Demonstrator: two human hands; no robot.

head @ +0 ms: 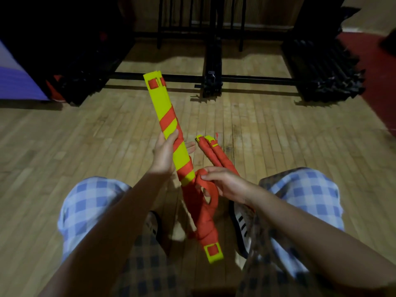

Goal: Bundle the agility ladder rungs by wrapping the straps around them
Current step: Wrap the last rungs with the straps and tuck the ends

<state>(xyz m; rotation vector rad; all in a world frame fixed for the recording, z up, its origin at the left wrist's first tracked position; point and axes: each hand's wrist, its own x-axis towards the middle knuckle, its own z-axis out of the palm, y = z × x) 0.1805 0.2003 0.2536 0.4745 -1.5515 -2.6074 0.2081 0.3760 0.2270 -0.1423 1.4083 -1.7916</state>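
Left hand (pixel 165 154) gripping yellow rung stack (pixel 166 125) mid-length, tilted far-left above wooden floor (pixel 278 133), right hand (pixel 222 181) pinching orange strap (pixel 205 202) at near end, second wrapped bundle (pixel 216 155) just right.

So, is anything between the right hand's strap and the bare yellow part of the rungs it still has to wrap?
Nothing visible. The right hand pinches the orange strap beside the rungs; only the left hand grips that yellow stretch mid-length.
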